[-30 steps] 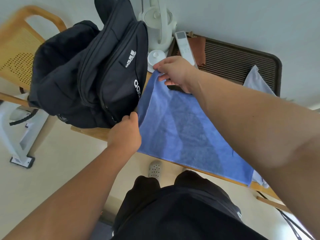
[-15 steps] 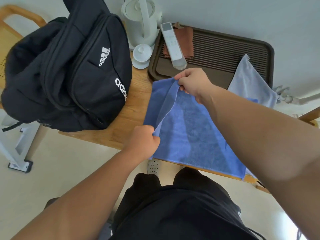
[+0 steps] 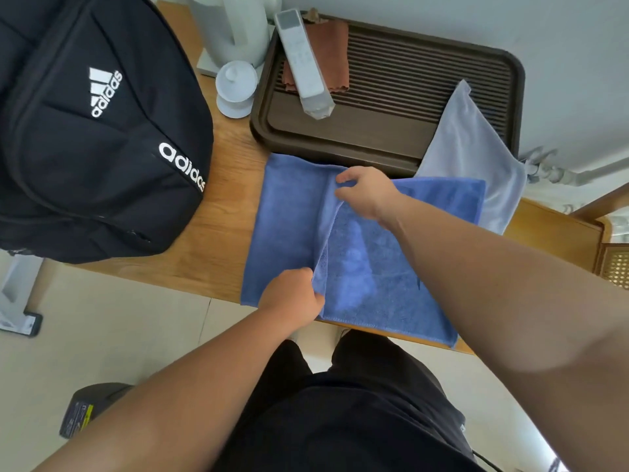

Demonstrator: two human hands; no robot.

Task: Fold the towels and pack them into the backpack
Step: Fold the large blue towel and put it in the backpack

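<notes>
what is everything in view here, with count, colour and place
table: 1, light wood, under all the rest
tray: 1, dark brown, back of the table
backpack: 1, black, table's left end
blue towel: 1, blue, front of the table, left part lifted
pale towel: 1, light grey, right, partly on the tray
remote: 1, white, on the tray
cloth: 1, brown, under the remote
kettle: 1, white, left of the tray
lidded cup: 1, white, between backpack and tray
left hand: 1, fingers pinch the blue towel's near edge
right hand: 1, fingers pinch its far edge
</notes>
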